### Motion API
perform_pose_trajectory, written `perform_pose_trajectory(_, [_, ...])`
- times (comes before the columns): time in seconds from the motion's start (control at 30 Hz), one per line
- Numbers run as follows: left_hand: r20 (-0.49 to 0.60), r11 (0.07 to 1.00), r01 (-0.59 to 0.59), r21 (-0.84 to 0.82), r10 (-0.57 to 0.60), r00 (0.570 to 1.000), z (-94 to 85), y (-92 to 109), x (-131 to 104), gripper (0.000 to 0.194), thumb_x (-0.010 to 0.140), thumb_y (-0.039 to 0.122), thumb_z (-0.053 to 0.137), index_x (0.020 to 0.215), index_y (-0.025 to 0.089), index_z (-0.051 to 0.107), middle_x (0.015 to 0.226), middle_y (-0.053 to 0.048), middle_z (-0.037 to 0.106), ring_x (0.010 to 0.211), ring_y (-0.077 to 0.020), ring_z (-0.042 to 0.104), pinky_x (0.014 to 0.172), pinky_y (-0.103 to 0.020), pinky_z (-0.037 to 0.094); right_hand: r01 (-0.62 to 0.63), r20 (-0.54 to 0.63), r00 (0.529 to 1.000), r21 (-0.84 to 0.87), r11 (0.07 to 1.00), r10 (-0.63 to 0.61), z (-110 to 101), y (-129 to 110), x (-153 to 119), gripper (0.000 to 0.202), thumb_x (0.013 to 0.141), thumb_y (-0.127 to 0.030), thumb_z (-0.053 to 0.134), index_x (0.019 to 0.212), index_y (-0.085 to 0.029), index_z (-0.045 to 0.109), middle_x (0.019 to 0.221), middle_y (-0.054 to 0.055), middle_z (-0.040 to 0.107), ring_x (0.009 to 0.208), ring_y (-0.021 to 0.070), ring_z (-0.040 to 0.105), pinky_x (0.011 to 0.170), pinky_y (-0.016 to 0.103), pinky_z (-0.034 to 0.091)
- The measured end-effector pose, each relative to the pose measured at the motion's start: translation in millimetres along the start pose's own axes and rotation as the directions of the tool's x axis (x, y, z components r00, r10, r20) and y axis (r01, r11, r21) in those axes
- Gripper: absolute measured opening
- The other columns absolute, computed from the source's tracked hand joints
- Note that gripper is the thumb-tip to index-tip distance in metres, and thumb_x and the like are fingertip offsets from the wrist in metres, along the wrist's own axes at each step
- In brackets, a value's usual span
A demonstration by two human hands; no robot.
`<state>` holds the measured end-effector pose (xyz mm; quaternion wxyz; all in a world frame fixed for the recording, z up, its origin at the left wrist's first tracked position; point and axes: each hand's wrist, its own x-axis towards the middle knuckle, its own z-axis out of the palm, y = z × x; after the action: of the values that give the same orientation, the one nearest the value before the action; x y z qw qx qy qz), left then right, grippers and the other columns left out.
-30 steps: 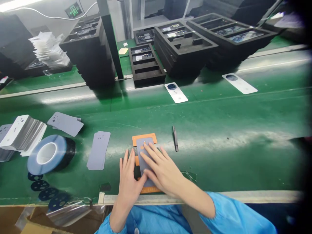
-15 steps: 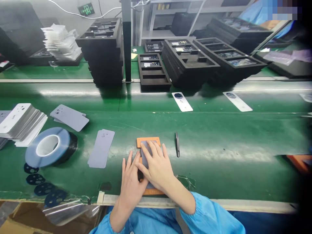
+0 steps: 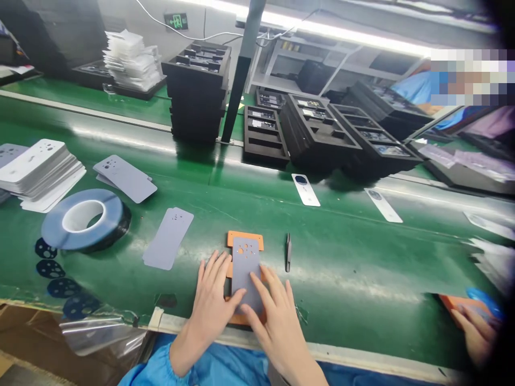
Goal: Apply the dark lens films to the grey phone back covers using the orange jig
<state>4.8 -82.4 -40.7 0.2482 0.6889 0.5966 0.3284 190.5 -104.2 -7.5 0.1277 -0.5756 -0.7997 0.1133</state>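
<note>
A grey-purple phone back cover (image 3: 246,273) with camera holes at its top lies in an orange fixture (image 3: 245,235) at the front of the bench. My left hand (image 3: 211,297) rests along the left side of the fixture, its thumb on the cover's lower part. My right hand (image 3: 277,308) lies at the right side, fingers spread, with index finger and thumb touching the cover. Both hands are open, grasping nothing. Black tweezers (image 3: 288,253) lie to the right of the fixture. The lower part of the fixture is partly hidden by my hands.
More grey covers (image 3: 169,238) lie left, near a stack of covers (image 3: 44,171) and a roll of blue film (image 3: 82,214) trailing dark stickers. White covers (image 3: 306,190) lie farther back, before black trays (image 3: 265,134). At right, another person's hand (image 3: 477,332) touches an orange fixture (image 3: 462,308).
My right hand has slid off the cover's upper part, down and to the right, uncovering the camera holes. The view has tilted. Another person's hand has appeared at the right.
</note>
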Motion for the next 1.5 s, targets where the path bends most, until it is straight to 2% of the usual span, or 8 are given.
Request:
perform_pose_trajectory(0.2, [-0.114,0.96,0.056,-0.275,-0.091,0.989,-6.7,6,-3,0.053,0.095,0.031,0.061,0.145,0.022,0.05,0.146,-0.015,0.059,0.139,-0.0308,0.052,0.119,-0.055,0.036,-0.151,-0.067,0.982,0.261,0.953,0.174,-14,-5,19,0.047,0.101,-0.043,0.051,0.146,-0.027,0.052,0.153,0.013,0.053,0.143,0.037,0.048,0.117,0.071,0.032])
perform_pose_trajectory(0.37, [-0.032,0.708,0.209,-0.675,-0.311,0.95,-29.1,12,-2,0.05,0.101,0.042,0.051,0.146,0.021,0.049,0.133,-0.015,0.067,0.119,-0.0273,0.065,0.099,-0.042,0.053,-0.04,-0.094,0.988,0.62,0.784,0.125,-36,-27,19,0.033,0.1,-0.037,0.054,0.13,-0.032,0.064,0.14,0.01,0.065,0.131,0.0318,0.061,0.106,0.051,0.054])
perform_pose_trajectory(0.53, [0.16,0.358,0.345,-0.868,-0.455,0.876,-38.3,11,3,0.07,0.095,0.052,0.06,0.152,0.019,0.037,0.118,-0.013,0.073,0.088,-0.0227,0.073,0.072,-0.032,0.057,-0.128,0.073,0.992,0.566,0.814,0.106,-29,-30,29,0.031,0.096,-0.037,0.059,0.125,-0.03,0.065,0.124,0.01,0.071,0.106,0.0288,0.071,0.091,0.046,0.061])
perform_pose_trajectory(0.7, [0.142,0.267,0.296,-0.917,-0.475,0.869,-40.4,6,11,0.081,0.088,0.047,0.07,0.152,0.017,0.03,0.114,-0.014,0.073,0.086,-0.0224,0.074,0.071,-0.031,0.057,-0.283,0.324,0.943,0.652,0.704,0.079,-16,-29,42,0.061,0.093,-0.039,0.063,0.15,-0.028,0.044,0.093,0.005,0.073,0.066,0.0204,0.067,0.063,0.038,0.061])
perform_pose_trajectory(0.9, [-0.082,0.512,0.206,-0.834,-0.485,0.871,-64.3,-8,10,0.064,0.091,0.041,0.067,0.146,0.022,0.04,0.134,-0.017,0.065,0.114,-0.0251,0.068,0.095,-0.04,0.056,-0.255,0.262,0.963,0.796,0.548,0.068,-11,-5,127,0.067,0.086,-0.038,0.07,0.145,-0.016,0.048,0.083,0.002,0.07,0.067,0.0177,0.068,0.06,0.032,0.058])
perform_pose_trajectory(1.17, [-0.384,0.788,0.224,-0.573,-0.5,0.777,-118.8,-33,-43,0.038,0.094,0.043,0.062,0.124,0.021,0.064,0.118,-0.012,0.073,0.101,-0.0236,0.073,0.085,-0.034,0.06,-0.327,0.044,0.937,0.455,0.828,0.346,-19,58,307,0.052,0.083,-0.024,0.064,0.132,-0.006,0.06,0.087,0.012,0.077,0.076,0.0231,0.074,0.066,0.034,0.061])
perform_pose_trajectory(1.37, [-0.709,0.915,0.286,-0.284,-0.401,0.579,-158.7,-46,-86,0.026,0.094,0.043,0.061,0.107,0.022,0.071,0.112,-0.009,0.073,0.101,-0.024,0.07,0.087,-0.035,0.058,-0.334,-0.027,0.939,0.147,0.931,0.342,-21,69,334,0.039,0.075,-0.025,0.07,0.112,-0.011,0.073,0.109,0.02,0.073,0.114,0.0395,0.067,0.097,0.051,0.051])
perform_pose_trajectory(1.5, [-0.774,0.824,0.556,-0.105,-0.419,0.475,-186.4,-70,-91,0.057,0.084,0.056,0.067,0.128,0.02,0.061,0.12,-0.013,0.068,0.1,-0.0293,0.068,0.085,-0.043,0.056,-0.226,-0.024,0.974,0.041,0.973,0.227,-12,47,320,0.045,0.082,-0.031,0.064,0.121,-0.01,0.071,0.13,0.026,0.061,0.119,0.042,0.062,0.098,0.053,0.048])
